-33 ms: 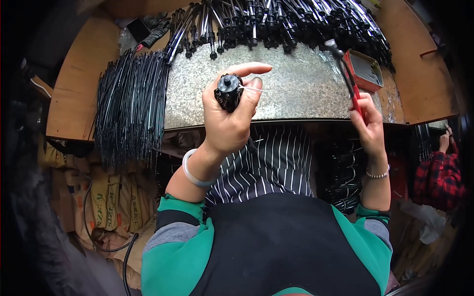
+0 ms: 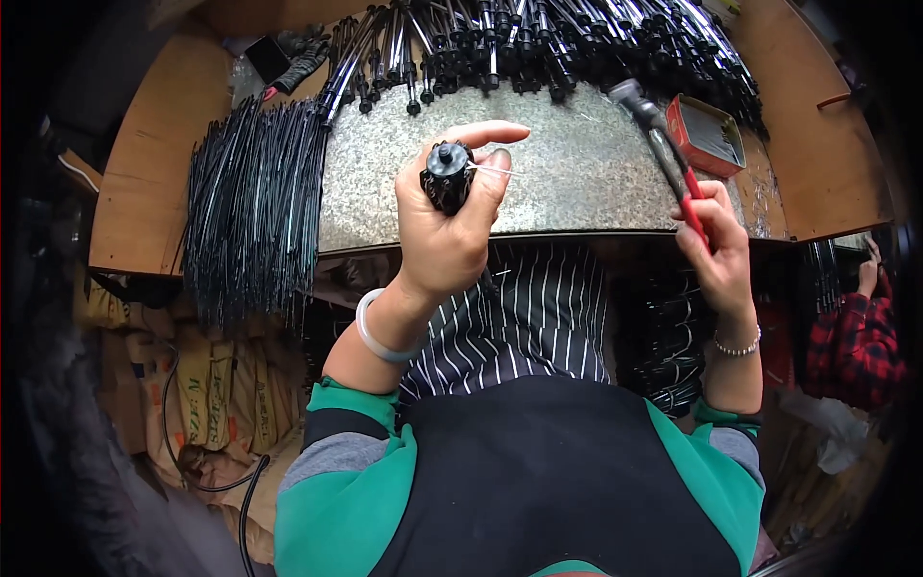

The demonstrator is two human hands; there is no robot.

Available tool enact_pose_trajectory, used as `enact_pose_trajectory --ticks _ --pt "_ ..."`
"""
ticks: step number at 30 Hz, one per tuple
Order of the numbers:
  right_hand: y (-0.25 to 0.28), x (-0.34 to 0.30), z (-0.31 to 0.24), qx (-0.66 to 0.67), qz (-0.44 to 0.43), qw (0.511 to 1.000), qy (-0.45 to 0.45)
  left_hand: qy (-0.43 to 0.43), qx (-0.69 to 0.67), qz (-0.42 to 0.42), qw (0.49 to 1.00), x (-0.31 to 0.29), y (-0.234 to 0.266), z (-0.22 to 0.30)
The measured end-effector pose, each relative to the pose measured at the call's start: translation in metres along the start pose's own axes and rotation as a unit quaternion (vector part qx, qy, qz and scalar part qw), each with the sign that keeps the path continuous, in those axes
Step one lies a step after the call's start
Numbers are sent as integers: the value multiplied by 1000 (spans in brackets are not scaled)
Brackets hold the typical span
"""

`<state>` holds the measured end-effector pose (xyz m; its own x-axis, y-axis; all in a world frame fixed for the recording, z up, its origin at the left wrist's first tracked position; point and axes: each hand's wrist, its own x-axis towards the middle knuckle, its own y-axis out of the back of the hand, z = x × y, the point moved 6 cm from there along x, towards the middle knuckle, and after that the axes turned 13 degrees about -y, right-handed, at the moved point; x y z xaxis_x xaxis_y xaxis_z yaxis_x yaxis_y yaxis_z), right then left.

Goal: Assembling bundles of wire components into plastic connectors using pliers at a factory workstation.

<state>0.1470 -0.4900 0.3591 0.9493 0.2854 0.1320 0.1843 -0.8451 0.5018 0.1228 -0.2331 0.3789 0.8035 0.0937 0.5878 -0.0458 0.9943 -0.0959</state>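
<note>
My left hand [image 2: 444,231] is raised over the near edge of a speckled stone slab [image 2: 567,183] and grips a small black round plastic part [image 2: 446,175]. A thin metal pin [image 2: 495,171] sticks out of the part between my thumb and forefinger. My right hand [image 2: 713,248] grips the red handle of a hammer [image 2: 663,144]. Its grey head points toward the far side of the slab, apart from the black part.
Several black rods with end fittings [image 2: 538,48] lie in a row along the slab's far edge. A bundle of thin black rods [image 2: 252,202] hangs over the wooden table [image 2: 144,192] at left. A red box [image 2: 707,135] sits at right. A person in a red plaid sleeve [image 2: 865,327] is at far right.
</note>
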Motion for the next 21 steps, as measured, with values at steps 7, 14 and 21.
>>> enact_pose_trajectory --ticks 7,14,21 --pt "-8 -22 -87 -315 110 927 172 59 -29 47 997 1 0 -17" --pt "-16 -26 -102 -375 142 888 224 53 -24 41 997 0 3 -21" --pt "-24 -26 -90 -299 61 916 261 64 -55 23 996 -3 1 -15"
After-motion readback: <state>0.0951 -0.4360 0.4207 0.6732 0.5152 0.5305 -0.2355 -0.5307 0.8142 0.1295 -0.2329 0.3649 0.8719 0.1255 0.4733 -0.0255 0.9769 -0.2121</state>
